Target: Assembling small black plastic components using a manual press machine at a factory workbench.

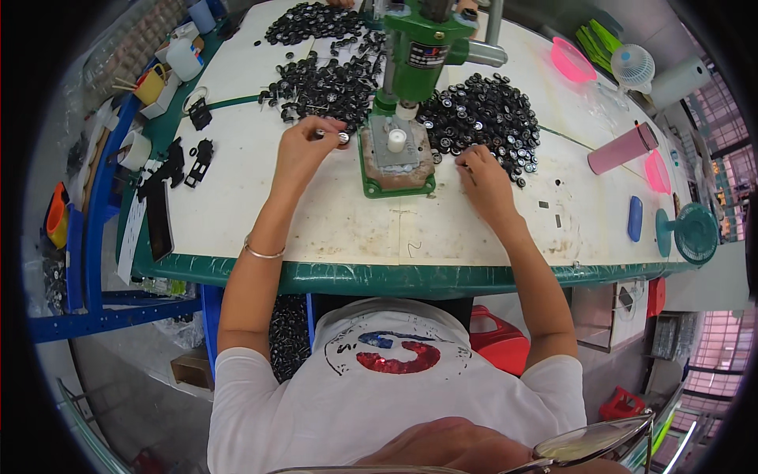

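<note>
A green bench press (418, 59) stands in the middle of the table, with a white round post (396, 141) on its base plate (379, 152). Just left of that base, my left hand (306, 148) pinches a small black wheel (343, 137) with a shiny silver face. My right hand (484, 182) is closed to the right of the base, beside a heap of black wheels (482, 114); a dark bit shows at its fingertips, too small to name. Behind my left hand lies another heap of black wheels (316, 87), several with thin metal pins sticking out.
A further heap of black parts (316, 22) lies at the far side, near another person's hand (341, 3). Black plastic pieces (162, 170) and a dark flat device (159, 221) are at left. Right: a pink tumbler (624, 148), pink basket (572, 60), small fans (633, 67), blue case (635, 219).
</note>
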A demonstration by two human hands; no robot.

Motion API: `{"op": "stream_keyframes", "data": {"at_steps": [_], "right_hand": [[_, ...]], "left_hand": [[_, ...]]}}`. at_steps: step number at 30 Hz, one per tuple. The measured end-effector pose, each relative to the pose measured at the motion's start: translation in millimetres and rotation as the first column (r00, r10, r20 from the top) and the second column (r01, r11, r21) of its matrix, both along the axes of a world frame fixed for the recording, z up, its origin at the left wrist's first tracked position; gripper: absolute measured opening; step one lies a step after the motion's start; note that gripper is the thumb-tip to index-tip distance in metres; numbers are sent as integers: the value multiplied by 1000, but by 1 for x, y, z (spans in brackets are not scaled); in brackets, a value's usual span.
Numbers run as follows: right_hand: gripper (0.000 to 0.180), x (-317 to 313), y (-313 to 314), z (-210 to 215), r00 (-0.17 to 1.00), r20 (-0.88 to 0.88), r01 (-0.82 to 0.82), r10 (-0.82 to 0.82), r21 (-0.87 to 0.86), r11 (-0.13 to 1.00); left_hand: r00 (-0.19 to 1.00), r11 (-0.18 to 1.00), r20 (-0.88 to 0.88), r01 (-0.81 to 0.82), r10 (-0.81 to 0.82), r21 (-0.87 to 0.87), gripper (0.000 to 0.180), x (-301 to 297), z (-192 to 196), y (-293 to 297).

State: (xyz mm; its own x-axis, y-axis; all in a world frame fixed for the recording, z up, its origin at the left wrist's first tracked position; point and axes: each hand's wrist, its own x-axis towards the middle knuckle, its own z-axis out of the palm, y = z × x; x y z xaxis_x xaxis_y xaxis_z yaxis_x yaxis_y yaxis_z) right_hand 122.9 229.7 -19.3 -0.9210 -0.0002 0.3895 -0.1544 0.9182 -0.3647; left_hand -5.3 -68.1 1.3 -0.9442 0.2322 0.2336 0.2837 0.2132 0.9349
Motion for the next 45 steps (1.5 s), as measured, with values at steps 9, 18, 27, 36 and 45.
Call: {"op": "stream_keyframes", "data": {"at_steps": [9,18,27,36,45], "right_hand": [[12,-11,-15,21,999,-31,-11,9,-88,996],[17,-54,-83,46,967,-116,-252,225,-348,903],[31,-63,-81,49,943,177,-21,282,-815,580],[44,-68,-83,28,966,73,-2,247,-957,289],[28,-46,-25,24,998,43,37,42,-988,148]], "left_hand": [[832,919,440,190,-337,345,8,-3,-13,7],[951,990,285,88,-117,114,19,11,-12,12],[986,967,161,91,-53,-238,23,30,-15,-18],[820,885,507,416,-266,-209,12,26,-3,-9],[970,845,-45,184,-239,-503,19,42,8,-7]]}}
